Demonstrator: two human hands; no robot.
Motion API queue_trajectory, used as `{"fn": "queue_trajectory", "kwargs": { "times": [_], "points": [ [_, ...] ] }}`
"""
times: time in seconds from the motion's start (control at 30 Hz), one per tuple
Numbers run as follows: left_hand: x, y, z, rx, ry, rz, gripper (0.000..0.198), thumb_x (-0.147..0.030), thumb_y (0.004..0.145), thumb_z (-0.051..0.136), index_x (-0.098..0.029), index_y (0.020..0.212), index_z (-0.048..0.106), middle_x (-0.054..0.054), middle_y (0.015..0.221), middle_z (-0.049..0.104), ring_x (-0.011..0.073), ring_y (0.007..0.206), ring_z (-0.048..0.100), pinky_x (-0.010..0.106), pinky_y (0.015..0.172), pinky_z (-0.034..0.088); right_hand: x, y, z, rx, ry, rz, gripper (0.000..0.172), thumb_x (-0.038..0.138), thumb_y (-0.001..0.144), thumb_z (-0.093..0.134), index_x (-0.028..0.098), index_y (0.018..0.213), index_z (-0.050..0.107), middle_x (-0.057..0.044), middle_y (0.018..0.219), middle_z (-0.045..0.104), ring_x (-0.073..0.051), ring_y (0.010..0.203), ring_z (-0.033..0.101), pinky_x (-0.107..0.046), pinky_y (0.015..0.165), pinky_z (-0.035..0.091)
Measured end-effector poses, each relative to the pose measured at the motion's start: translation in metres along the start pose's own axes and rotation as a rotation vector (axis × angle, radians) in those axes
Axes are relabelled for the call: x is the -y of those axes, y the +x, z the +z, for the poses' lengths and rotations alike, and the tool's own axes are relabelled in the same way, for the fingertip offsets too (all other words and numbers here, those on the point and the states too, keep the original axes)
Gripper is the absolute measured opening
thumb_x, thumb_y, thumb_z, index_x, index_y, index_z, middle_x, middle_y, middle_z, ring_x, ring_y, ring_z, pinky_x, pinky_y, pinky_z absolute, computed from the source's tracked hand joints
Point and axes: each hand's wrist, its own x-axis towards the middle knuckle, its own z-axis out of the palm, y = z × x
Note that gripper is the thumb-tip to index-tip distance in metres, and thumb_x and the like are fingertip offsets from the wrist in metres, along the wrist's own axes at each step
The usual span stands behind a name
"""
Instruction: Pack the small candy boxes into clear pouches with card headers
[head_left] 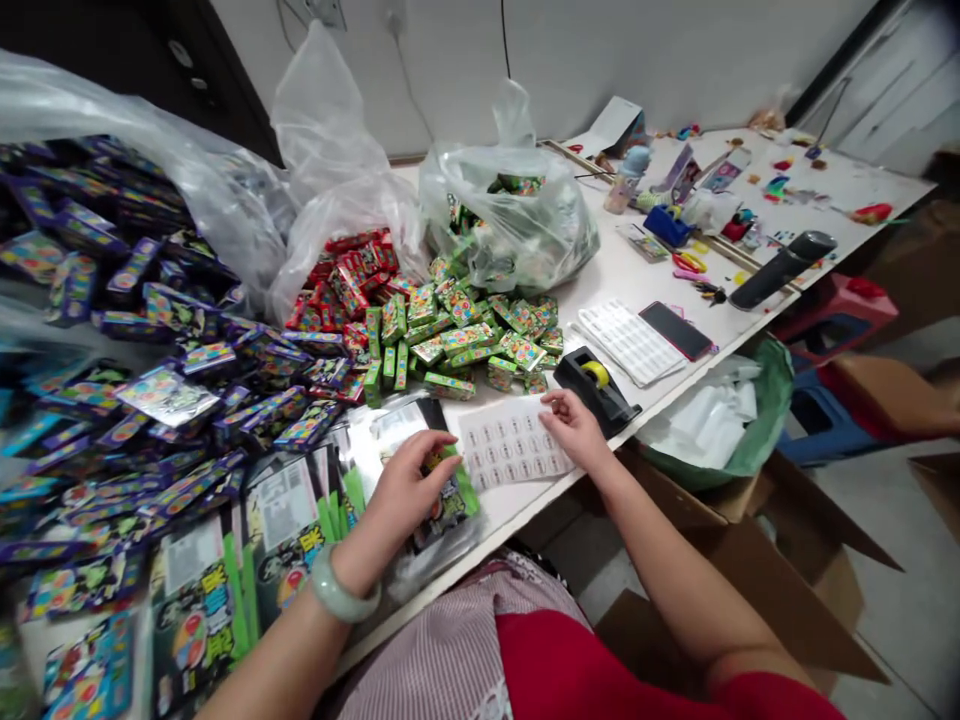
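My left hand, with a pale green bangle on its wrist, rests over a black and green printed packet near the table's front edge. Its thumb and forefinger are apart, with nothing seen between them. A white sheet of round stickers lies just right of that packet. At the sheet's upper right corner, my right hand has its thumb and fingertips closed on the edge. Whether a single sticker is between the fingertips is too small to tell. A black tape dispenser with yellow tape stands beyond my right hand.
Small green boxes, red boxes and purple boxes are heaped behind and left, near clear plastic bags. More sticker sheets and a phone lie right. A green-lined bin stands below the table edge.
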Motion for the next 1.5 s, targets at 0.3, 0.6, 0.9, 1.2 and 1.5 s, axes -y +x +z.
{"fn": "queue_trajectory", "kwargs": {
  "times": [0.3, 0.6, 0.9, 1.2, 1.5],
  "points": [
    [-0.026, 0.007, 0.017, -0.206, -0.576, -0.220, 0.025, -0.029, 0.067, 0.074, -0.019, 0.086, 0.063, 0.001, 0.083, 0.062, 0.0134, 0.079, 0.057, 0.024, 0.074, 0.046, 0.053, -0.010, 0.005, 0.066, 0.377, 0.041, 0.023, 0.037, 0.075, 0.069, 0.022, 0.091, 0.062, 0.001, 0.076, 0.057, -0.012, 0.067, 0.051, -0.023, 0.061, 0.041],
    [-0.023, -0.004, -0.004, -0.287, -0.674, -0.293, 0.019, -0.026, 0.059, 0.078, -0.018, 0.072, 0.067, -0.001, 0.073, 0.062, 0.0114, 0.071, 0.055, 0.020, 0.066, 0.043, 0.058, -0.018, 0.026, 0.096, 0.402, 0.062, 0.021, 0.039, 0.077, 0.068, 0.022, 0.090, 0.066, -0.001, 0.081, 0.063, -0.014, 0.070, 0.056, -0.026, 0.064, 0.045],
    [-0.017, -0.015, -0.024, -0.297, -0.687, -0.370, 0.034, -0.027, 0.053, 0.084, -0.017, 0.084, 0.073, 0.003, 0.083, 0.068, 0.0133, 0.077, 0.058, 0.022, 0.070, 0.046, 0.058, -0.022, 0.036, 0.189, 0.142, -0.084, 0.024, 0.031, 0.079, 0.066, 0.021, 0.100, 0.067, -0.005, 0.097, 0.067, -0.016, 0.082, 0.060, -0.029, 0.074, 0.048],
    [-0.028, -0.030, -0.034, -0.265, -0.515, -0.264, 0.054, -0.035, 0.066, 0.078, -0.017, 0.115, 0.065, 0.010, 0.108, 0.069, 0.0208, 0.094, 0.064, 0.031, 0.081, 0.051, 0.066, -0.025, 0.041, 0.197, 0.117, -0.045, 0.030, 0.034, 0.076, 0.069, 0.020, 0.103, 0.067, -0.007, 0.100, 0.068, -0.018, 0.083, 0.063, -0.031, 0.073, 0.052],
    [-0.021, -0.046, -0.037, -0.443, 0.058, 0.013, 0.032, -0.033, 0.083, 0.065, -0.025, 0.113, 0.065, 0.005, 0.106, 0.065, 0.0184, 0.094, 0.059, 0.031, 0.086, 0.045, 0.085, -0.034, 0.046, 0.199, -0.215, -0.309, 0.017, 0.028, 0.083, 0.066, 0.020, 0.097, 0.069, -0.003, 0.082, 0.064, -0.014, 0.070, 0.055, -0.027, 0.064, 0.044]
  ]
}}
